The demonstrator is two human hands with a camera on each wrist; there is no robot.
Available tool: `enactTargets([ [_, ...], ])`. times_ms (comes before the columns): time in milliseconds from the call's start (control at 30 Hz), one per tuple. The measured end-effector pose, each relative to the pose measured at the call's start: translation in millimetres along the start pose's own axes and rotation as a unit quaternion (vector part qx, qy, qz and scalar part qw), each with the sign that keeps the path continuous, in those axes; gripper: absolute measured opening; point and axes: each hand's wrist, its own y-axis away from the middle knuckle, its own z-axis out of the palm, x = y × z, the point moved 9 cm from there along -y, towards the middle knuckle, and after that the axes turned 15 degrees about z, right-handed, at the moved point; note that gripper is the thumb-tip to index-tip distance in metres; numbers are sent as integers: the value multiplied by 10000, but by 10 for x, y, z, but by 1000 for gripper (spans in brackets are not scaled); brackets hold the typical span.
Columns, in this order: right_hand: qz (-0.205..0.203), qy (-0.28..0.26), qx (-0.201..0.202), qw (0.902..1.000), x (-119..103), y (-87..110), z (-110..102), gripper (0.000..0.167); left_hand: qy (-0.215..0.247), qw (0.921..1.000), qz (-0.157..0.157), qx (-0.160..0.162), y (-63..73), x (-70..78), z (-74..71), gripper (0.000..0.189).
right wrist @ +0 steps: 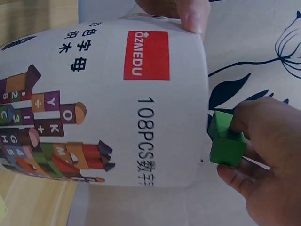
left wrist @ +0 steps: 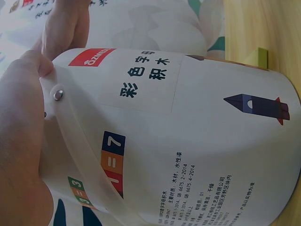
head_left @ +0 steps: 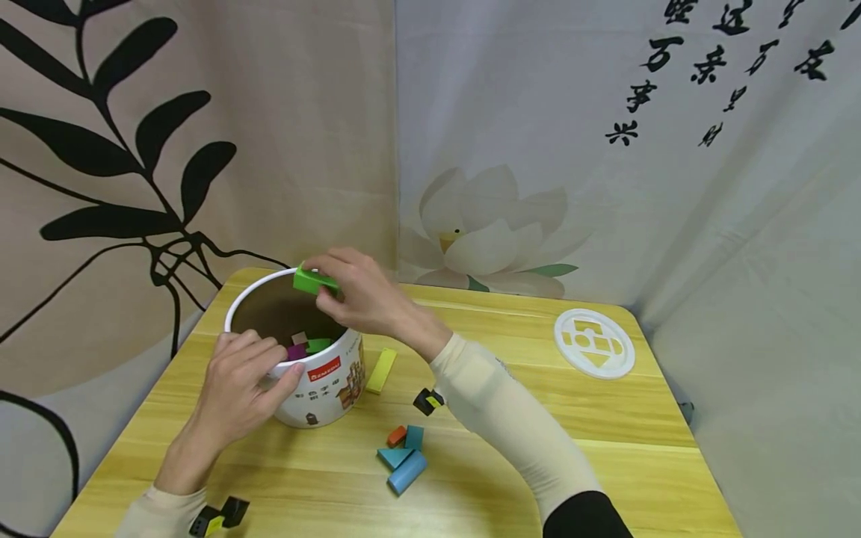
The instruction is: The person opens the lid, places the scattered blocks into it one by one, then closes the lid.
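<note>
A white printed bucket (head_left: 316, 396) of building blocks stands at the table's left, tilted a little toward me. My left hand (head_left: 238, 377) grips its near rim, thumb on the outside and fingers over the edge. Above the bucket's mouth, by the far right rim, my right hand (head_left: 363, 295) pinches a green block (head_left: 311, 282). The right wrist view shows that same green block (right wrist: 227, 141) between thumb and fingers, just beyond the rim. Inside the bucket lie a purple block (head_left: 296, 352), another green block (head_left: 318, 345) and a pale one; its deeper inside is hidden.
A yellow block (head_left: 381, 370) lies right of the bucket. Nearer me sit a blue cylinder (head_left: 407, 473), a blue triangle (head_left: 394, 456), a blue block (head_left: 414, 437) and an orange block (head_left: 397, 436). At the far right lies a white round lid with cut-out shapes (head_left: 625, 362).
</note>
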Motion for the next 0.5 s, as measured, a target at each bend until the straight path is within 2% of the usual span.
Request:
enactTargets([
  [100,31,87,-176,9998,-21,-41,95,37,-16,10000,38,68,-4,4,0,57],
  [200,-36,152,-269,9995,-54,-61,165,34,7,9999,61,121,-6,10,-1,53],
  [367,-231,274,-325,9988,-95,-47,234,34,24,10000,37,34,-5,10,6,49],
  [500,-237,398,-498,9977,-90,-19,286,39,-31,10000,76,-34,-2,12,4,52],
])
